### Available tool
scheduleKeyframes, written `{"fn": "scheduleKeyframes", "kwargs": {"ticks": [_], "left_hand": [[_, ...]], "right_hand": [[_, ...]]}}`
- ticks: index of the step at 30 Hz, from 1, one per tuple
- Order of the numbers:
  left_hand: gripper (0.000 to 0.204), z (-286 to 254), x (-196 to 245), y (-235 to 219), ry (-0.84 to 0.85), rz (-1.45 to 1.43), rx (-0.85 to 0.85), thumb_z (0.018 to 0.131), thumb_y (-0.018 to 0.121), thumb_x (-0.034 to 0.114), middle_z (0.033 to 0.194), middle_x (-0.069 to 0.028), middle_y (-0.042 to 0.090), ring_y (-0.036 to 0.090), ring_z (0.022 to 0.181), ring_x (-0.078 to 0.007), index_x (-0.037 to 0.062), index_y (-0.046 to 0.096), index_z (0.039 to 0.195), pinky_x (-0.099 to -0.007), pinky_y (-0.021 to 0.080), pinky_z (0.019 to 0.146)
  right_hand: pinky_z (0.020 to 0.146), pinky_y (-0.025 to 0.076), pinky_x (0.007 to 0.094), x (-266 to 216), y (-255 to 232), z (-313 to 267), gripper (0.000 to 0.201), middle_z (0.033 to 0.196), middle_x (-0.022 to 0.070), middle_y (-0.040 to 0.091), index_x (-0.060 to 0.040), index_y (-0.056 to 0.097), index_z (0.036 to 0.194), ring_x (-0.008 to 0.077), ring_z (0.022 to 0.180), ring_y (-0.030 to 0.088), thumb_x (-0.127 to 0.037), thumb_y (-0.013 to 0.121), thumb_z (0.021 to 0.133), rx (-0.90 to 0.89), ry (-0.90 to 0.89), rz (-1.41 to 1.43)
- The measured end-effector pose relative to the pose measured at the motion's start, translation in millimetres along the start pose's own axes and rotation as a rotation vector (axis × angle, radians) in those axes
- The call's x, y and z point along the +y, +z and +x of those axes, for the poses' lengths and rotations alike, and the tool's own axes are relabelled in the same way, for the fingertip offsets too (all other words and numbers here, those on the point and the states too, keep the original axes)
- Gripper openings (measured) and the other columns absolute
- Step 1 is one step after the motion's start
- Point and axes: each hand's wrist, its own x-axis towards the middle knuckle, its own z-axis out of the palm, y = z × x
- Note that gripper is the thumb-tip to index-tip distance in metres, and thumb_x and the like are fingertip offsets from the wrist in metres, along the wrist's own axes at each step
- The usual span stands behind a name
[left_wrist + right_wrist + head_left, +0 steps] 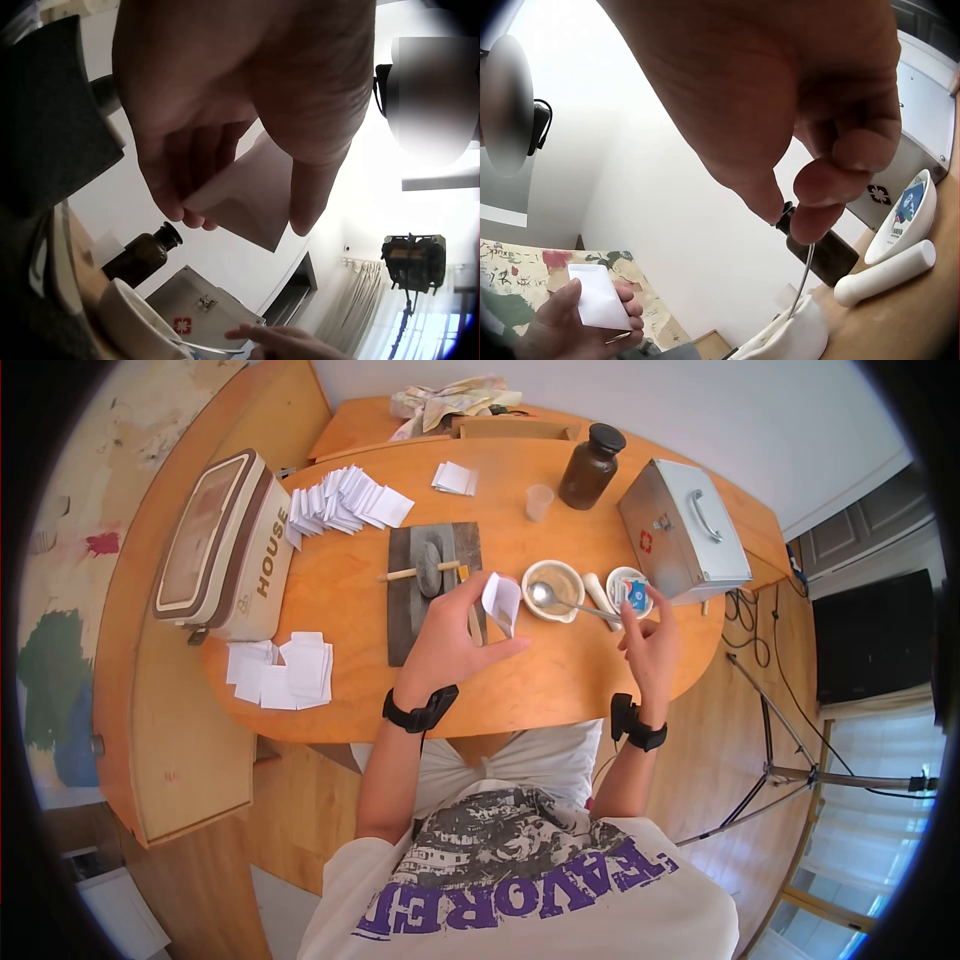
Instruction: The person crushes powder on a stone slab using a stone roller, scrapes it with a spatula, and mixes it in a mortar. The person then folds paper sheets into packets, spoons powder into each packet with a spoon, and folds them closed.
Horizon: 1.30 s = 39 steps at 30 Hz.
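My left hand [448, 645] holds a small white paper envelope [503, 603] between thumb and fingers, its mouth spread apart. In the left wrist view the envelope [259, 195] spans the space between thumb and fingertips. My right hand [652, 645] pinches the end of a metal spoon [580, 607]. The spoon's bowl is over a white mortar [553, 619] with beige powder inside. In the right wrist view the thin handle [803, 281] runs from the fingertips down to the mortar's rim. A white pestle [598, 596] lies just right of the mortar.
Beside the pestle sits a white dish [618, 573] with a blue packet. A metal box [680, 530], brown bottle [592, 468] and plastic cup [539, 503] stand behind. Stacks of white envelopes [350, 498], a dark board [405, 630] with a stone roller, and a HOUSE case [225, 550] are left.
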Motion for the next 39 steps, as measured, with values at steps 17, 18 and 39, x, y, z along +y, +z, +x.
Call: {"fn": "scheduleKeyframes", "kwargs": {"ticks": [17,18,39], "left_hand": [[0.124,-26.9,2.8,7.8,-0.056,-0.394,-0.352,0.093,0.094,0.023,0.165,-0.0147,0.056,0.064,0.142,-0.0232,0.0064,0.013,0.185,-0.0399,0.052,0.12],[0.112,-29.5,2.0,3.7,-0.147,-0.504,-0.433,0.098,0.089,0.022,0.162,-0.0143,0.059,0.064,0.14,-0.0214,0.0036,0.019,0.183,-0.0395,0.052,0.119],[0.021,-47.7,-26.2,19.4,-0.192,-0.561,0.194,0.114,0.068,0.006,0.097,-0.003,0.08,0.068,0.081,-0.0038,-0.0023,0.074,0.132,-0.0208,0.051,0.067]], "right_hand": [[0.072,0.053,0.0228,-78.6,27.6,-37.0,0.048,0.115,0.0062,0.083,0.0014,0.071,0.147,0.0038,0.074,0.062,0.003,0.081,0.1,-0.684,-0.265,0.648],[0.072,0.053,0.0228,-80.1,27.7,-35.7,0.048,0.115,0.0062,0.083,0.0014,0.071,0.147,0.0038,0.074,0.062,0.003,0.081,0.1,-0.688,-0.268,0.648],[0.059,0.039,0.0203,-66.7,55.7,-32.5,0.015,0.081,-0.0058,0.071,-0.0001,0.084,0.122,0.0,0.068,0.055,-0.005,0.077,0.109,-0.592,-0.152,0.607]]}}
